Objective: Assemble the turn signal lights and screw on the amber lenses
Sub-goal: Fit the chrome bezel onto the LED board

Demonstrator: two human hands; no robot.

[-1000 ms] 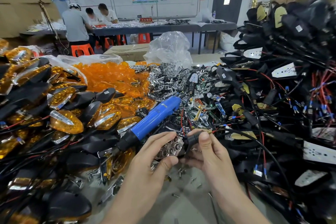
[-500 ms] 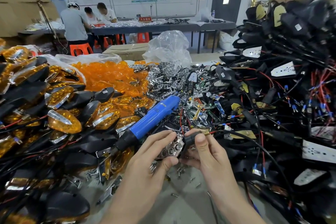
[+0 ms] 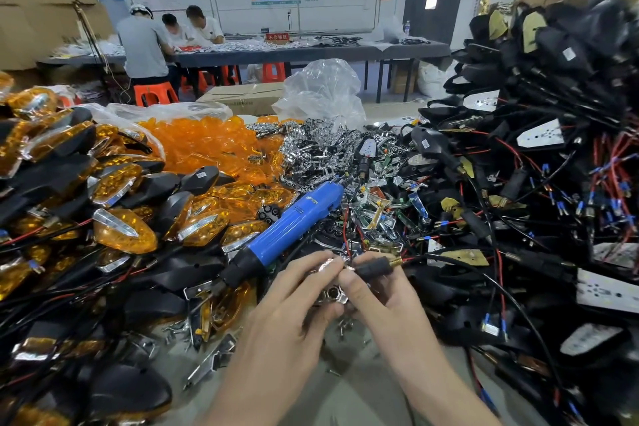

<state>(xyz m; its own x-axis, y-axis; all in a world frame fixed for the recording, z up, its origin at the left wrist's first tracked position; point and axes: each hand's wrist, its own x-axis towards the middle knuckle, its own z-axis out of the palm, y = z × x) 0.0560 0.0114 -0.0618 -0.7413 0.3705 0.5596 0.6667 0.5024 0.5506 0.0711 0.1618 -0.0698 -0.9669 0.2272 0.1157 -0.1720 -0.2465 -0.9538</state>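
My left hand (image 3: 297,301) and my right hand (image 3: 377,290) meet low in the middle of the view. The left fingers pinch a small chrome reflector (image 3: 328,294) with round sockets. The right fingers grip the black stem (image 3: 373,269) of a turn signal housing, its brass threaded end pointing right and a black cable trailing off. A blue electric screwdriver (image 3: 290,228) lies just beyond my hands, tip toward the lower left. Loose amber lenses (image 3: 207,145) fill an open bag further back. Small screws (image 3: 342,325) lie on the table under my hands.
Finished amber turn signals (image 3: 117,228) are heaped on the left. Black housings with red and black wires (image 3: 539,204) pile high on the right. Chrome reflectors (image 3: 321,156) and circuit boards lie in the middle. Three people sit at a far table (image 3: 311,52).
The reflector has tilted in my left hand, and my fingertips have come closer together over it. The black stem has shifted slightly right. The screwdriver has not moved.
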